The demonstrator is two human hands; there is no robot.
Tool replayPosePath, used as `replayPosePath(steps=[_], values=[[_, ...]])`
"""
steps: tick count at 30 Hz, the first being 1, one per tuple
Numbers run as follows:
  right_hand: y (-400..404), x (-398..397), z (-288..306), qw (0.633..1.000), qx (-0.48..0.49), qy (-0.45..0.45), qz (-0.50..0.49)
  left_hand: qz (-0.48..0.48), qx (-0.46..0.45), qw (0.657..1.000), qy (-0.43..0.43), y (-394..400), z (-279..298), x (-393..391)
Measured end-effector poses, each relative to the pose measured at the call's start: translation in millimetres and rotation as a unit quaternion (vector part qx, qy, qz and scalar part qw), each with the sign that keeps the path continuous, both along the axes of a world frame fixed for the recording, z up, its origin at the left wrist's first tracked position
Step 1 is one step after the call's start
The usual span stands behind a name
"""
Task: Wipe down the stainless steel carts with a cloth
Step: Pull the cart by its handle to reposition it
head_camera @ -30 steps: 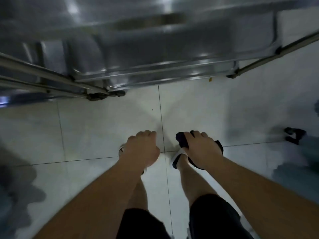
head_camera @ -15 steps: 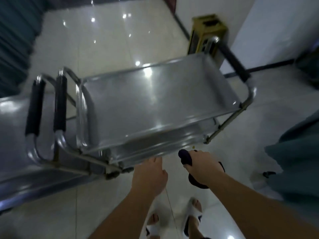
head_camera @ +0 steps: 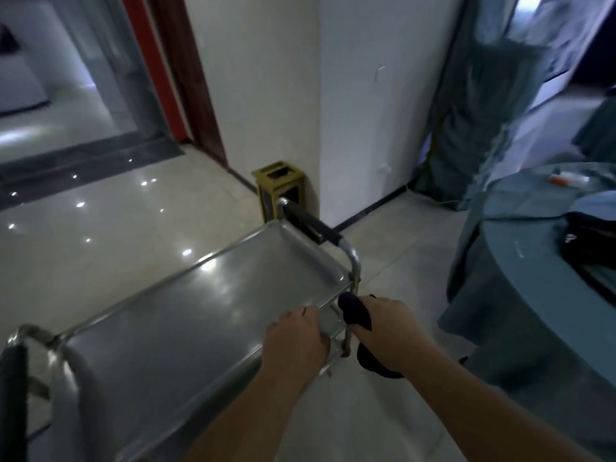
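Note:
The stainless steel cart [head_camera: 186,315] stands in front of me, its bare top tray running from lower left to upper right. A black-gripped handle [head_camera: 313,225] crosses its far end. My left hand [head_camera: 295,338] lies over the tray's near right rim, fingers curled on the edge. Just to its right, my right hand [head_camera: 390,335] grips a bunched dark cloth [head_camera: 355,311] beside the cart's right corner post; cloth also hangs below the palm. The lower shelves are mostly hidden under the tray.
A brass bin [head_camera: 278,188] stands against the white wall corner behind the cart. A round table with a teal cover [head_camera: 533,295] and a black bag [head_camera: 586,241] fills the right. Teal curtains [head_camera: 483,111] hang beyond. Another black handle [head_camera: 13,395] shows at lower left.
My view rose from the floor and my feet to the cart's top. Both hands came up from near the floor to the tray's right rim; the cloth stayed in my right hand.

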State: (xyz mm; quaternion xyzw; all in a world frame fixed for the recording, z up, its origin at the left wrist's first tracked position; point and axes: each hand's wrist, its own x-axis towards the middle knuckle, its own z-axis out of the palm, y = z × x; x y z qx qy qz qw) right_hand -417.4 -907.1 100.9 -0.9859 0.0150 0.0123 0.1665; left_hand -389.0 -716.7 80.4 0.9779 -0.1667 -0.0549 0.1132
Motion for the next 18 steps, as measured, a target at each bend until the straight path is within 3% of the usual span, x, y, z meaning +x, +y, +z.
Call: replayPosePath(steps=[5,13,18], values=[[-121,12,4,0.998,0.014,0.012,-0.066,-0.042,-0.032,0.999,-0.012,-111,12,42],[-336,29,7,0.982,-0.001,0.034,-0.187,-0.11,0.016,0.994,0.022,-323,17,102],[-418,66,6,0.974,-0.009,0.067,-0.217,-0.126,0.019,0.991,0.033,-406,22,134]])
